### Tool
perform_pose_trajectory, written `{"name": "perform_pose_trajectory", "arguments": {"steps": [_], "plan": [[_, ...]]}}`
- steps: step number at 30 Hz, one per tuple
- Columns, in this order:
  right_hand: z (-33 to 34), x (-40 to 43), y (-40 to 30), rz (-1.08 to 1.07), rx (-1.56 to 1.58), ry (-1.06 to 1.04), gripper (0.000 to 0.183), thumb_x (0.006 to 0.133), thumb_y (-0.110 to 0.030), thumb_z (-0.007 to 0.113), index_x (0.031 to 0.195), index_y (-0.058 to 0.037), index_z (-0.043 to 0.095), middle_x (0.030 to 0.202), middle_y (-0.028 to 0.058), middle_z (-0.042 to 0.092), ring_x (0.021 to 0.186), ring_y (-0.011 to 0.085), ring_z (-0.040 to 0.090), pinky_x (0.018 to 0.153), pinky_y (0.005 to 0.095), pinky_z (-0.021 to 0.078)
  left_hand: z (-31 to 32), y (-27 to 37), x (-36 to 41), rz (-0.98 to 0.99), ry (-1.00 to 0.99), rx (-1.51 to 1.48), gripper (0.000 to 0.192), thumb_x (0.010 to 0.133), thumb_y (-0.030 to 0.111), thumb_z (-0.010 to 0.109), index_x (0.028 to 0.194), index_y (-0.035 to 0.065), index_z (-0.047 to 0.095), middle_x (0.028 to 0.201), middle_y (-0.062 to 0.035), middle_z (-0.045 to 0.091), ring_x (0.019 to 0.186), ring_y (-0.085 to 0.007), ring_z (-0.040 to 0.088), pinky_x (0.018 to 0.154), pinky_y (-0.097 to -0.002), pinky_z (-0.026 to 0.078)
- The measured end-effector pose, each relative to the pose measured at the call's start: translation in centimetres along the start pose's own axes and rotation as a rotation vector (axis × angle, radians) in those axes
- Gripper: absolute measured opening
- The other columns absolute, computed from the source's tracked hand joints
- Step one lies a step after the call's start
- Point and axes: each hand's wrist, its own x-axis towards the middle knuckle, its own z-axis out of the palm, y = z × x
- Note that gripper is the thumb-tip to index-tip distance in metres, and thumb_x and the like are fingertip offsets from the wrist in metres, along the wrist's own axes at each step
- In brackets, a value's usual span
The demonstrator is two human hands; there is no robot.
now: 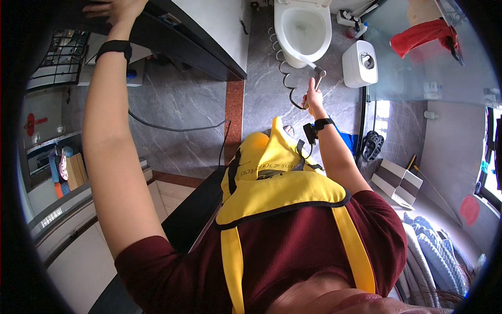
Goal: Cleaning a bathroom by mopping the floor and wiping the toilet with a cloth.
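Note:
My right hand [313, 97] is closed around the handle of a hand-held bidet sprayer [320, 74], thumb along its top. A whitish jet of water [305, 59] runs from its head to the front of the white toilet [280, 29], whose seat is raised. A coiled metallic hose [288, 80] hangs between the sprayer and the toilet's left side. At the upper left, my left hand [117, 11] is stretched out over the dark door [188, 43] with its fingers apart; they are partly cut off by the picture's edge. I cannot tell whether it touches the door.
A white bin [353, 64] stands right of the toilet, beside a glass partition [396, 78] with a red towel [425, 37]. A reddish threshold [234, 117] crosses the grey floor, with a dark cable [176, 128] over it. Black slippers [372, 145] lie at the right.

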Motion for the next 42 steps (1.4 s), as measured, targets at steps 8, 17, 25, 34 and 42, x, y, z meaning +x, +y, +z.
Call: {"name": "perform_pose_trajectory", "arguments": {"steps": [8, 17, 25, 34, 42], "plan": [[-1.7, 0.8, -0.1, -0.014, 0.122, 0.11, 0.058, 0.082, -0.064, 0.048, 0.074, -0.0068, 0.041, 0.053, 0.0068, 0.048, 0.042, 0.0191, 0.05, 0.039, 0.034, 0.0439, -0.1, -0.2, 0.3, -0.05, -0.032, -0.103, 0.149, 0.053, 0.058, 0.08, 0.129, -0.0111, -0.028, 0.132, -0.0422, -0.026, 0.124, -0.0561, -0.026, 0.103, -0.0641, 0.005], [-3.0, 0.5, -3.3, -0.11, 0.279, 0.095, 0.058, 0.084, -0.062, 0.046, 0.076, -0.0044, 0.044, 0.055, 0.0078, 0.05, 0.043, 0.0201, 0.052, 0.041, 0.0346, 0.0446, -1.1, -2.9, -0.1, 0.008, -0.071, -0.091, 0.149, 0.049, 0.058, 0.082, 0.133, -0.0096, -0.021, 0.138, -0.0366, -0.018, 0.13, -0.0499, -0.018, 0.106, -0.0605, 0.003], [-3.1, 2.5, -5.3, -0.213, 0.113, -0.002, 0.055, 0.085, -0.062, 0.045, 0.078, -0.0083, 0.043, 0.06, 0.0072, 0.05, 0.048, 0.0181, 0.052, 0.047, 0.0332, 0.046, 3.3, 5.2, -15.3, 0.059, -0.265, -0.678, 0.098, 0.062, 0.036, 0.082, 0.132, -0.0092, 0.03, 0.131, -0.0262, 0.039, 0.125, -0.0326, 0.036, 0.103, -0.0398, 0.032], [3.0, 6.9, -6.8, -0.37, -0.102, -0.037, 0.034, 0.077, -0.022, 0.062, 0.091, 0.0002, 0.041, 0.067, 0.0086, 0.055, 0.054, 0.017, 0.056, 0.049, 0.0312, 0.0468, 15.6, 23.9, -27.4, 0.202, -1.246, -1.353, 0.057, 0.079, 0.027, 0.072, 0.118, -0.008, 0.05, 0.113, -0.0228, 0.058, 0.103, -0.0254, 0.059, 0.088, -0.0337, 0.048], [7.4, 11.3, -8.3, -0.365, -0.117, -0.124, 0.044, 0.084, -0.018, 0.059, 0.118, -0.0006, 0.039, 0.101, 0.0121, 0.057, 0.09, 0.0194, 0.055, 0.072, 0.0314, 0.0445, 21.7, 31.5, -24.6, 0.243, -1.112, -1.141, 0.043, 0.084, 0.041, 0.06, 0.092, -0.0008, 0.06, 0.079, -0.0182, 0.064, 0.075, -0.0311, 0.063, 0.066, -0.0381, 0.048]]}}
